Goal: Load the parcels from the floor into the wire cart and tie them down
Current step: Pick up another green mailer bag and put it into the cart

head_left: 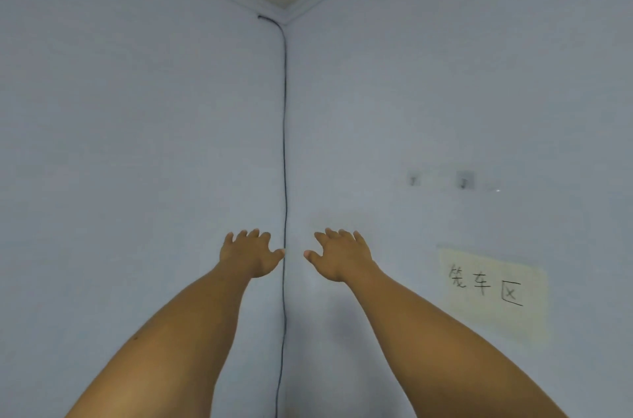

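Note:
Both my arms stretch forward toward a room corner. My left hand (248,253) is held out with its back to the camera, fingers spread and holding nothing. My right hand (339,255) mirrors it just right of the corner line, also spread and holding nothing. No parcel, wire cart or tie-down shows in the head view; the floor is out of sight.
Two pale blue-grey walls meet at a corner, with a thin black cable (284,143) running down it. A yellowish paper sign (493,284) with handwritten characters is stuck on the right wall. Two small hooks (440,179) sit above it. Ceiling moulding (284,11) crosses the top.

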